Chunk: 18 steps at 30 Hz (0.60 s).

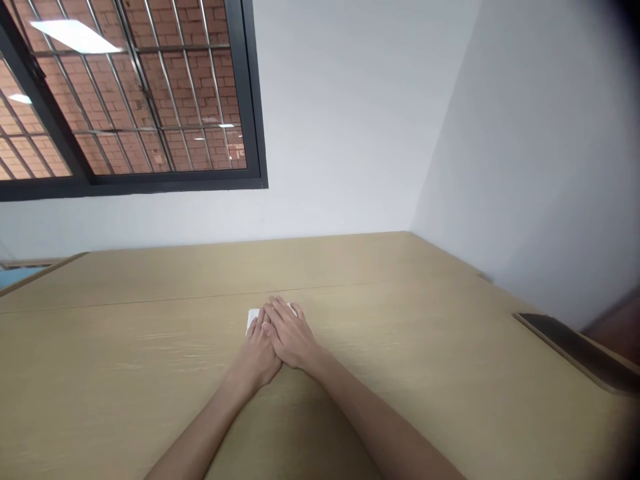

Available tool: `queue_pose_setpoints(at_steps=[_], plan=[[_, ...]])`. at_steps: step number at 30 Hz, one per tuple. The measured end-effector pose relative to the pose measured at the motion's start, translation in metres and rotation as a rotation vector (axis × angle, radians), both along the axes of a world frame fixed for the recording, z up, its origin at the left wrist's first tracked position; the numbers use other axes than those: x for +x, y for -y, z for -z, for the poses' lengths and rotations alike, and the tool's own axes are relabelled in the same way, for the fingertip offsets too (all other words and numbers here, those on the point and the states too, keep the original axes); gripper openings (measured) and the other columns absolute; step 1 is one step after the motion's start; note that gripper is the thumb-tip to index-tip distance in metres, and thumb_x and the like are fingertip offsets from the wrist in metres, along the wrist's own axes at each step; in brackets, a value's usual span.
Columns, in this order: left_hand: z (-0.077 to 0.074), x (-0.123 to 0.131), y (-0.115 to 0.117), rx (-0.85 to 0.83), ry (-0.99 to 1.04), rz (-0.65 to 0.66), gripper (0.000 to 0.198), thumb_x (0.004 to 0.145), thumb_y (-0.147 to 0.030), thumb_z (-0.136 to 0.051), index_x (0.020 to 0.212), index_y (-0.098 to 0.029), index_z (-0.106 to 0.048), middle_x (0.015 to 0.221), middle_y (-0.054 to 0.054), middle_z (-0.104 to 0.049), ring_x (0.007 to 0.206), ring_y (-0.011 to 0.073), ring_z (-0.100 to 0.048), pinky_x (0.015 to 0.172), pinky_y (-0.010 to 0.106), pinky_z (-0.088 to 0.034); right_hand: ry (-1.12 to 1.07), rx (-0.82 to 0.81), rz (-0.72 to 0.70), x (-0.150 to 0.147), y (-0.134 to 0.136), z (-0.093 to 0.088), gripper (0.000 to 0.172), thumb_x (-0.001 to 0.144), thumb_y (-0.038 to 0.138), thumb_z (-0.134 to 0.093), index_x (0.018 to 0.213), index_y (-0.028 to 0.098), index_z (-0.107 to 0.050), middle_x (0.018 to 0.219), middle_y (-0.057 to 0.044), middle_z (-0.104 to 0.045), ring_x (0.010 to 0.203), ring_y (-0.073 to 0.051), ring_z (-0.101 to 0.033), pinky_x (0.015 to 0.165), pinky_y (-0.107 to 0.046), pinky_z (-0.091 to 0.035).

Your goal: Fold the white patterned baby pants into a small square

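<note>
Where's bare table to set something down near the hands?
Bare tabletop shows left of the left hand, out to the table edge, and right of the right hand, up to the dark strip. Crowded at the white item under both hands' fingers.

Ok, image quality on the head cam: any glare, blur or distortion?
Head view: a ceiling-light reflection glares on the window; the lens darkens the top right corner and visibly bends straight lines; the left hand and right hand look fairly sharp, just slightly soft; no hard shadows on the table.
</note>
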State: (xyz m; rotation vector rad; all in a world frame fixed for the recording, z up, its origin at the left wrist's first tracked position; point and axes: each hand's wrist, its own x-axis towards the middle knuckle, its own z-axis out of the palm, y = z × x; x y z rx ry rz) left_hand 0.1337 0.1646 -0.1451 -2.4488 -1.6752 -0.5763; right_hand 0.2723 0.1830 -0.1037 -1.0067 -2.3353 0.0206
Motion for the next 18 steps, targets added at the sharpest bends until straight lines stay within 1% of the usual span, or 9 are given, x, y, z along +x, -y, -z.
queue_pose_setpoints(at_steps=[2, 4, 6, 9, 12, 14, 15, 16, 18], plan=[[0.007, 0.002, 0.001, -0.066, -0.003, -0.040, 0.066, 0.093, -0.026, -0.040, 0.156, -0.015, -0.026, 0.163, 0.014, -0.024, 0.153, 0.0325, -0.010, 0.123, 0.054, -0.021, 0.064, -0.073, -0.051, 0.003, -0.003, 0.006, 0.051, 0.107, 0.041, -0.023, 0.152, 0.022, -0.037, 0.159, -0.009, -0.037, 0.150, -0.021, -0.026, 0.121, -0.048, -0.019], [0.007, 0.003, 0.004, -0.109, -0.001, -0.082, 0.068, 0.094, -0.029, -0.038, 0.157, -0.010, -0.021, 0.164, 0.016, -0.018, 0.154, 0.0313, -0.006, 0.124, 0.051, -0.017, 0.102, -0.129, -0.058, 0.009, -0.008, 0.010, 0.054, 0.107, 0.044, -0.021, 0.155, 0.023, -0.032, 0.161, -0.008, -0.033, 0.151, -0.022, -0.024, 0.122, -0.050, -0.017], [0.003, 0.002, 0.007, -0.125, 0.011, -0.119, 0.072, 0.096, -0.037, -0.037, 0.156, -0.004, -0.018, 0.164, 0.019, -0.011, 0.154, 0.0313, -0.003, 0.125, 0.050, -0.015, 0.115, -0.170, -0.040, 0.016, -0.013, 0.013, 0.056, 0.106, 0.047, -0.020, 0.157, 0.023, -0.028, 0.163, -0.008, -0.027, 0.152, -0.023, -0.021, 0.123, -0.050, -0.016], [-0.005, -0.003, 0.011, -0.164, 0.018, -0.174, 0.087, 0.095, -0.058, -0.035, 0.154, 0.004, -0.015, 0.163, 0.025, -0.006, 0.153, 0.0338, -0.001, 0.125, 0.051, -0.014, 0.123, -0.231, -0.007, 0.026, -0.020, 0.016, 0.061, 0.105, 0.050, -0.019, 0.158, 0.020, -0.024, 0.165, -0.009, -0.019, 0.153, -0.025, -0.016, 0.123, -0.052, -0.015], [-0.013, -0.009, 0.015, -0.233, 0.007, -0.194, 0.096, 0.094, -0.069, -0.030, 0.154, 0.004, -0.013, 0.163, 0.025, -0.006, 0.153, 0.0344, -0.002, 0.124, 0.053, -0.012, 0.130, -0.259, 0.002, 0.031, -0.022, 0.018, 0.065, 0.105, 0.052, -0.018, 0.159, 0.016, -0.020, 0.166, -0.011, -0.015, 0.154, -0.028, -0.014, 0.122, -0.053, -0.016], [-0.018, -0.013, 0.017, -0.274, -0.003, -0.188, 0.097, 0.094, -0.071, -0.028, 0.155, 0.003, -0.011, 0.163, 0.024, -0.005, 0.153, 0.0340, -0.001, 0.124, 0.055, -0.010, 0.124, -0.201, 0.009, 0.030, -0.020, 0.016, 0.065, 0.105, 0.052, -0.024, 0.158, 0.015, -0.023, 0.166, -0.013, -0.014, 0.154, -0.031, -0.010, 0.122, -0.055, -0.014], [-0.019, -0.014, 0.018, -0.293, -0.010, -0.186, 0.098, 0.093, -0.071, -0.027, 0.155, 0.002, -0.010, 0.163, 0.023, -0.005, 0.153, 0.0339, 0.000, 0.124, 0.055, -0.010, 0.122, -0.155, 0.006, 0.030, -0.019, 0.014, 0.064, 0.104, 0.051, -0.029, 0.157, 0.015, -0.026, 0.166, -0.014, -0.015, 0.154, -0.033, -0.009, 0.121, -0.057, -0.012], [-0.021, -0.015, 0.018, -0.309, -0.016, -0.183, 0.098, 0.093, -0.072, -0.027, 0.155, 0.002, -0.009, 0.163, 0.023, -0.004, 0.153, 0.0338, 0.000, 0.124, 0.055, -0.009, 0.124, -0.113, -0.005, 0.029, -0.018, 0.011, 0.061, 0.104, 0.049, -0.034, 0.155, 0.015, -0.031, 0.165, -0.015, -0.020, 0.153, -0.034, -0.011, 0.121, -0.057, -0.012], [-0.023, -0.016, 0.017, -0.331, -0.023, -0.179, 0.099, 0.092, -0.072, -0.029, 0.155, 0.003, -0.009, 0.163, 0.023, -0.004, 0.153, 0.0336, 0.001, 0.124, 0.054, -0.009, 0.134, -0.075, -0.058, 0.029, -0.014, 0.005, 0.054, 0.103, 0.042, -0.038, 0.150, 0.016, -0.039, 0.157, -0.017, -0.037, 0.147, -0.034, -0.026, 0.119, -0.055, -0.018]])
